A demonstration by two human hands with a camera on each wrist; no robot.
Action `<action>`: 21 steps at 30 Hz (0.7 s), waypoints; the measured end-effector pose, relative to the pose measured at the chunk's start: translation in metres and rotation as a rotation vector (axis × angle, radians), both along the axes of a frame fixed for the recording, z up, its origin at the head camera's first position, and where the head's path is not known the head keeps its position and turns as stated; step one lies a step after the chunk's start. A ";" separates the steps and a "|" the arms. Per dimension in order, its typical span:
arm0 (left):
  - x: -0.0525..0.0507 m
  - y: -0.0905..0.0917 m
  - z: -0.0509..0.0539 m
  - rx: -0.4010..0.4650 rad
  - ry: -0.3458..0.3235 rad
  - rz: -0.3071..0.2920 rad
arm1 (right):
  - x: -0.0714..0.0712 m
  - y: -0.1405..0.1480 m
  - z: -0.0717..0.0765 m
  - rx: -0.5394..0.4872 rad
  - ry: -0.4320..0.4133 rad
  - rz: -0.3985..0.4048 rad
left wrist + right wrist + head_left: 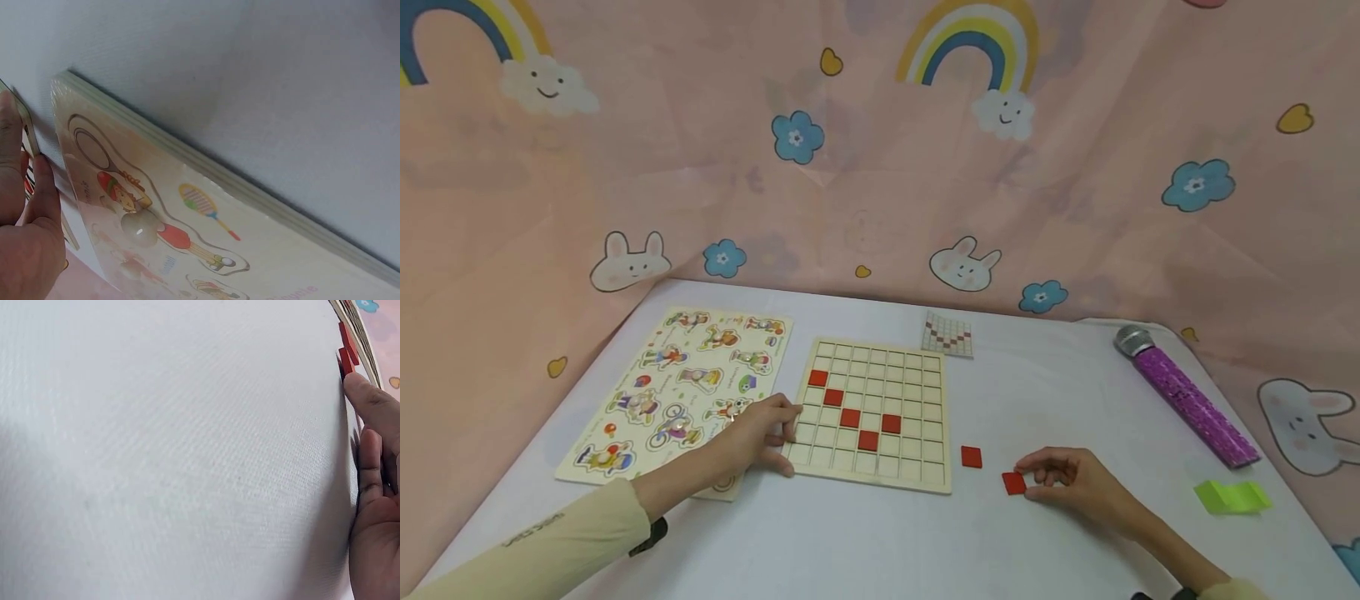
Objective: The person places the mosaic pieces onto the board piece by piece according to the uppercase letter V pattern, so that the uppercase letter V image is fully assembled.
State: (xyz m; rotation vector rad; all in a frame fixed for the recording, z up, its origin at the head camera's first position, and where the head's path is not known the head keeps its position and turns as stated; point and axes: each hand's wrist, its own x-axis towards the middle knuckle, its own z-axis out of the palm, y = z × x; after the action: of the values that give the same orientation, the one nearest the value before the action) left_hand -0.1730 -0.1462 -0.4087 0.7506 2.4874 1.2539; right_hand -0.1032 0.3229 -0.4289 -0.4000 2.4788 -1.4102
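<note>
A wooden grid board (910,477) lies flat on the white table, with several red square tiles (850,418) in its cells. My left hand (758,437) touches the board's left edge with its fingertips, the thumb low beside the front corner. In the left wrist view, that hand (28,231) is partly cut off. To the right of the board, my right hand (1078,483) pinches a red tile (1014,483) between thumb and fingers. Another loose red tile (972,457) lies between it and the board. The right wrist view shows the pinched tile (347,362) at the fingertips.
A picture puzzle board (647,375) lies left of the grid, partly under my left forearm. Behind the grid is a small pattern card (947,335). At the right are a purple glitter microphone (1195,404) and a bright green piece (1232,497). A patterned pink cloth hangs behind.
</note>
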 end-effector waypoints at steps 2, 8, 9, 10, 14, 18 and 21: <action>0.000 0.000 0.000 0.001 0.004 -0.008 | 0.000 0.000 0.002 -0.012 -0.010 -0.007; 0.001 -0.001 0.000 0.004 -0.007 0.005 | -0.003 0.000 0.009 -0.087 -0.082 -0.013; 0.001 -0.001 0.000 0.000 -0.006 0.006 | -0.004 -0.001 0.009 -0.104 -0.093 -0.010; 0.001 -0.001 0.000 -0.005 0.001 0.005 | -0.004 -0.002 0.009 -0.121 -0.103 -0.012; 0.002 0.000 0.001 -0.004 0.001 0.000 | -0.003 -0.006 0.007 -0.173 -0.128 -0.026; 0.002 0.001 0.002 0.015 -0.018 0.006 | -0.002 -0.009 0.006 -0.180 -0.134 -0.055; 0.003 0.001 0.002 0.008 -0.008 0.012 | -0.003 -0.010 0.007 -0.168 -0.130 -0.049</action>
State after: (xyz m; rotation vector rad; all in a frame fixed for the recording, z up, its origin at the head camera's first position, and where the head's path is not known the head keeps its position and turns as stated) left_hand -0.1703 -0.1456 -0.4068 0.7323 2.4851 1.2688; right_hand -0.1064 0.3130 -0.4223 -0.2720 2.2908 -1.6165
